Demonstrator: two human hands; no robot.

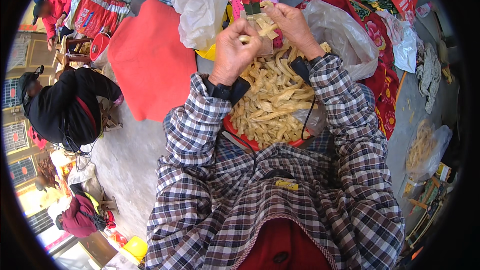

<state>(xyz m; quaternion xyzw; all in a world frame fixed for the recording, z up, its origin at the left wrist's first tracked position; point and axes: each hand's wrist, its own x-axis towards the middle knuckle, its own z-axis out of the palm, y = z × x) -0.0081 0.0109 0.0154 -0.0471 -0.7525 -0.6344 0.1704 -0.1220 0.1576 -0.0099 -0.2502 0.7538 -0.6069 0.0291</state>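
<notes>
Pale yellow strips (272,97) fill a red basin (240,137) on the person's lap, and both hands work just above that heap. The left hand (232,52) has its grip closed on one strip end (244,39), thumb and fingers pressed together around it. The right hand (295,25) has its grip clamped on a small clear bag (262,32) that already holds a few cut pieces; the fingers pinch the bag's upper edge. The two hands sit close, the strip end just beside the bag's mouth.

Counted: two hands, one basin, one small bag in the grip, and too many strips to number. Each strip looks flat, dry and wrinkled, curled or folded, tan to straw in colour, lying crisscross in a loose mound that rises above the rim.

A large clear plastic bag (345,40) lies against the basin's right side, and another crumpled one (202,12) sits to the upper left. A red cushion (150,57) lies left of the basin, near the left elbow. Grey floor (127,162) shows open to the left, between the lap and three other people seated at the far left edge. A further bag of strips (425,147) rests on the floor to the right, well apart.
</notes>
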